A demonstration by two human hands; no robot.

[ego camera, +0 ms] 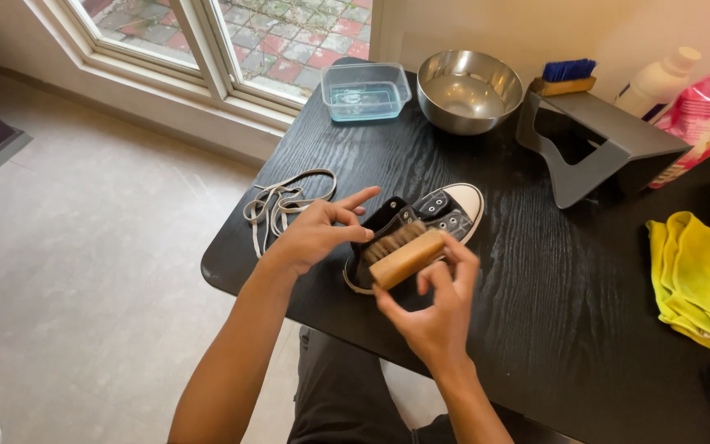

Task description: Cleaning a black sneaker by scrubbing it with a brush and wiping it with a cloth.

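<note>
Two hands: right hand (435,316) fingers grasping wooden brush (404,256) on sneaker (421,226); left hand (315,234) fingers steadying sneaker.

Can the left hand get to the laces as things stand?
Probably yes. The left hand is on the shoe, and the laces lie loose on the table just beyond it, with nothing between. It would have to let go of the shoe first.
</note>
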